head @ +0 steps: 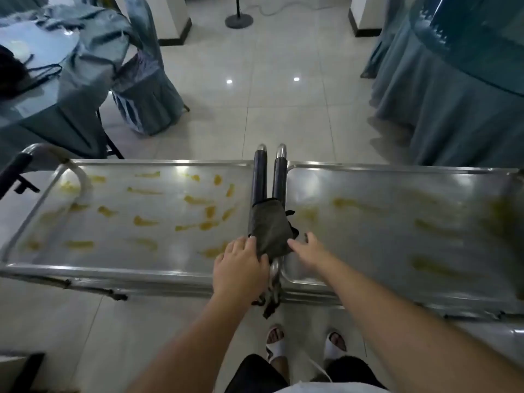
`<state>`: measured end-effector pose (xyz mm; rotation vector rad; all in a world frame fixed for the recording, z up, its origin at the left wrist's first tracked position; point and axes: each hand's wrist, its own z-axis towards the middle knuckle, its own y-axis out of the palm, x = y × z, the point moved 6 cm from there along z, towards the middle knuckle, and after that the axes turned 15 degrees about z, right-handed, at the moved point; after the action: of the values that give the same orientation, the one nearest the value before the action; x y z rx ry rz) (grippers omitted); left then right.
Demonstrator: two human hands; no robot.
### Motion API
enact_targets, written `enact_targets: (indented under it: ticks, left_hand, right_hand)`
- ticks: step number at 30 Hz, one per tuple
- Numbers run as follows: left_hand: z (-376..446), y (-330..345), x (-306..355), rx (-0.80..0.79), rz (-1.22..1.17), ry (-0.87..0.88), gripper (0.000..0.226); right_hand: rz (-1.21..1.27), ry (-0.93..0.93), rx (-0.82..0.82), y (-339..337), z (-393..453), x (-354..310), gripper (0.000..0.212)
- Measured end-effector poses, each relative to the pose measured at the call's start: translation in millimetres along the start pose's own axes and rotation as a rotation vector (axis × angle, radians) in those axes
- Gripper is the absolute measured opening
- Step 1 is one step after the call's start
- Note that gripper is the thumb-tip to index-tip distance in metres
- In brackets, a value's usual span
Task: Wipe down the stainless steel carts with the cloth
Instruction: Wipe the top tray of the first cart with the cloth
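Reaching for the dark cloth [269,228] draped over the paired cart handles [270,177]: my left hand [241,265] pinches its edge, right hand [307,248] open beside it. Wiping not begun; next, lift it onto the smeared left cart tray [136,211].

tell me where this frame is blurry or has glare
Head view: the right cart smears with motion blur toward its far right edge; ceiling lights glare as two spots on the floor tiles; wide-angle distortion bows the left cart rim.
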<state>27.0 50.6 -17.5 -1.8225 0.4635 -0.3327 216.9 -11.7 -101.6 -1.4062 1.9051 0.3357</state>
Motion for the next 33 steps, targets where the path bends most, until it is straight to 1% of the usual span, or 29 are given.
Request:
enact_targets:
  ticks: [2,3,4,7,10,14,17,20,23,27,29,31,33]
  left_hand:
    - [2.7,2.5,-3.6,0.003,-0.010,0.016,0.062]
    - [3.2,5.3,-4.8,0.010,-0.001,0.022,0.062]
    - [4.0,6.3,-6.0,0.019,-0.005,0.030,0.061]
    - [4.4,11.4,-11.2,0.022,-0.008,0.042,0.056]
    - [8.5,10.9,-13.8,0.036,0.000,0.050,0.054]
    - [18.8,4.9,-5.9,0.046,0.013,0.071,0.057]
    - [29.6,-4.6,4.3,0.054,0.000,0.089,0.059]
    - [41.4,-12.1,16.4,0.061,-0.015,0.128,0.058]
    - [54.1,-15.1,27.7,0.047,-0.002,0.183,0.058]
    - [73.3,-16.3,42.4,0.025,0.039,0.243,0.056]
    - [84.5,-17.7,51.4,0.027,0.058,0.265,0.056]
    - [97.9,-18.7,61.2,0.039,0.068,0.288,0.054]
    - [111.9,-18.5,70.2,0.058,0.068,0.304,0.051]
  right_hand:
    - [0.082,0.006,0.028,0.5,6.8,-2.0,0.095]
    - [0.111,0.011,0.030,1.9,9.6,-2.6,0.093]
    - [0.151,0.002,0.026,3.5,12.1,-4.2,0.087]
    - [0.246,-0.038,0.052,13.0,15.3,-7.3,0.060]
    - [0.264,-0.081,0.087,11.7,15.9,-8.3,0.040]
    - [0.202,-0.175,0.134,1.6,9.1,-15.0,0.031]
    - [0.337,-0.217,0.129,-9.8,0.7,-19.6,0.024]
    - [0.415,-0.235,0.132,-36.2,-9.7,-21.7,0.025]
    - [0.366,-0.250,0.180,-73.3,-18.0,-20.0,0.031]
    - [0.259,-0.230,0.304,-114.5,-23.9,-7.9,0.023]
    - [0.200,-0.209,0.337,-123.5,-22.6,0.6,0.016]
    - [0.153,-0.201,0.347,-123.5,-17.3,8.1,0.015]
    - [0.076,-0.234,0.346,-115.5,-9.8,12.2,0.014]
